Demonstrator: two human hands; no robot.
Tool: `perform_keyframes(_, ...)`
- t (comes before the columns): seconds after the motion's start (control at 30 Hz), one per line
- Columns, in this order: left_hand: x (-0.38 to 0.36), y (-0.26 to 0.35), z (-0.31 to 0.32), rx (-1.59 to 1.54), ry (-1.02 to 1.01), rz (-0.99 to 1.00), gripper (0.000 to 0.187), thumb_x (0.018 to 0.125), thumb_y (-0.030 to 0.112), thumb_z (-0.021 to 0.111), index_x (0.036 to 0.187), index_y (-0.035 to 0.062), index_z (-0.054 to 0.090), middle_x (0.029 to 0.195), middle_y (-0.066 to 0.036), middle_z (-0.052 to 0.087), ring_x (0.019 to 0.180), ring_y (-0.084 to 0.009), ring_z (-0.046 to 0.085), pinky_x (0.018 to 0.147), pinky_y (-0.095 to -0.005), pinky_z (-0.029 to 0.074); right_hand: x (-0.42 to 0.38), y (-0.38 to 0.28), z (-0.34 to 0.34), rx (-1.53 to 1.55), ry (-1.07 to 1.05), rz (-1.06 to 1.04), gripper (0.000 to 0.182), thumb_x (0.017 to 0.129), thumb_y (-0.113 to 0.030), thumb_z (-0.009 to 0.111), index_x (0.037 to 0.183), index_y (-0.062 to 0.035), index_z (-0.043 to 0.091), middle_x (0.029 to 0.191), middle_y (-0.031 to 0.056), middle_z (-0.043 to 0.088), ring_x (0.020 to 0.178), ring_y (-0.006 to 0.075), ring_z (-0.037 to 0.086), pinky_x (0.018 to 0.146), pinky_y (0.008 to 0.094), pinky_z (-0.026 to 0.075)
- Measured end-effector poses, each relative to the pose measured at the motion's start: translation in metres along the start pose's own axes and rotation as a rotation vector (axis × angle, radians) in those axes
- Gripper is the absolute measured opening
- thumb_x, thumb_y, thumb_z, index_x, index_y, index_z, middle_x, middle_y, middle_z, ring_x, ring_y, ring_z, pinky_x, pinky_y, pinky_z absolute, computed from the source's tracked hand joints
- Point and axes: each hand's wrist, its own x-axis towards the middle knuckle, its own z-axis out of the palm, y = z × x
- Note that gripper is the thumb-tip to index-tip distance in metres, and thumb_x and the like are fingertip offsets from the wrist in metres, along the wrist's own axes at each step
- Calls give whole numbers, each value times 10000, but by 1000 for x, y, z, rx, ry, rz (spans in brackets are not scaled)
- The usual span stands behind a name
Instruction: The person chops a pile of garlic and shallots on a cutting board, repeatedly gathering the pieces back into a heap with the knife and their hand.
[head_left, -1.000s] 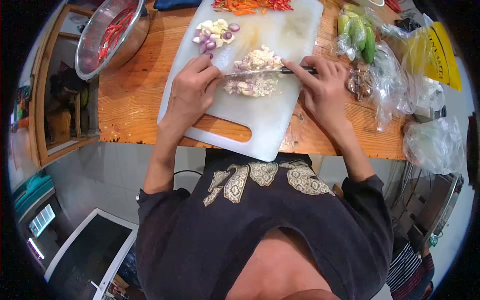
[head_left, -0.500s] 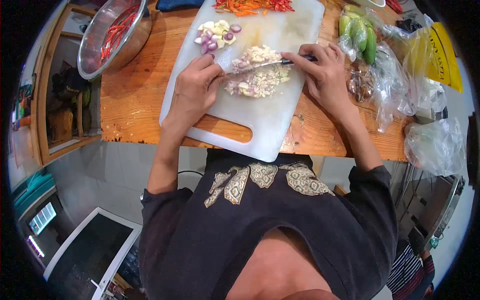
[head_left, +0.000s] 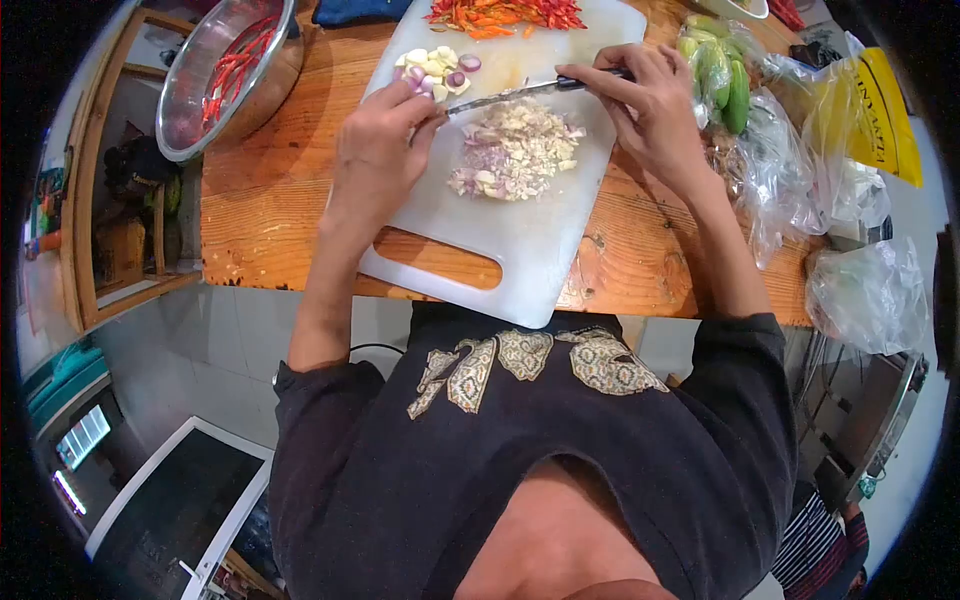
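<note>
A round steel bowl [head_left: 228, 72] with a few red chilli pieces sits at the far left of the wooden table [head_left: 262, 215]. On the white plastic cutting board [head_left: 520, 235], the left hand [head_left: 378, 152] presses curled fingertips onto the tip of the long steel knife [head_left: 510, 93], holding nothing else. A small cluster of halved purple shallots and pale garlic cloves [head_left: 434, 70] beside it is not yet cut, and shredded red and orange chillies [head_left: 505, 13] lie along the far edge. The mound of minced shallot and garlic [head_left: 512, 150] at the board's middle looks largely chopped, though still coarse. The right hand [head_left: 650, 110] is closed around the knife's dark handle. Compared with a second ago, the blade has moved from across the mound to its far side, and the mound lies looser.
</note>
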Motion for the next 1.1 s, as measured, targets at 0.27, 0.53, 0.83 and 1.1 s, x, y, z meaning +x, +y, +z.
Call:
perform_keyframes(0.27, -19, 9, -1, -86, -83, -18, 156, 816, -40, 719, 962, 13, 731, 879, -128, 622, 869, -332, 648, 745, -431, 518, -19, -21, -15, 25, -62, 21, 522, 782, -49, 706, 1242, -290, 750, 1012, 21, 624, 995, 237, 598, 1067, 499, 341)
perform_keyframes(0.53, -31, 6, 4, -84, -19, 3, 201, 788, -66, 733, 970, 19, 737, 861, -109, 638, 841, -293, 662, 726, -403, 532, -38, -64, -18, -167, 6, 75, 537, 749, -78, 737, 1236, -302, 753, 1026, 23, 601, 1006, 213, 588, 1041, 478, 343)
perform_keyframes(0.83, -34, 14, 2, -142, 8, -49, 155, 798, -71, 726, 920, 25, 719, 859, -106, 657, 797, -292, 680, 692, -385, 539, -44, -70, -23, -143, -15, 113, 558, 755, -112, 749, 1276, -312, 731, 1038, 17, 601, 1033, 203, 572, 1014, 466, 333)
perform_keyframes(1.1, -35, 11, 3, -141, -3, -66, 138, 799, -94, 699, 894, 6, 696, 854, -119, 648, 788, -302, 676, 680, -388, 532, -49, -65, -10, -95, -64, 143, 569, 752, -98, 736, 1283, -303, 731, 1036, 30, 601, 1016, 227, 571, 1005, 473, 333)
